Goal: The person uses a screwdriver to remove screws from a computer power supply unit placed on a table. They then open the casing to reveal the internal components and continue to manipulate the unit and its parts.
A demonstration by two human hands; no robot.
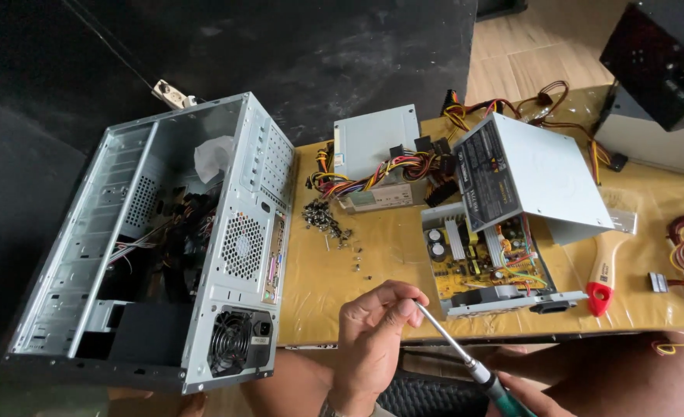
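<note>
Head view looked down on our left hand (374,336) at the lower middle of the frame, fingers curled together and pinched on the tip of a screwdriver (456,347), whose thin shaft slanted down to the right. Our right hand (523,394) showed only at the bottom edge, wrapped about the green handle; we could not tell how tightly the fingers closed. As we judged it, much was already undone: the computer case (164,239) on the left lay with its side open, a power supply (504,232) at centre right had its lid tipped up over the yellow circuit board, and loose screws (326,220) were heaped on the yellow table (373,270). Another power supply with bundled wires (376,166) sat closed behind the screws. A red-tipped brush (606,274) lay at the right.
</note>
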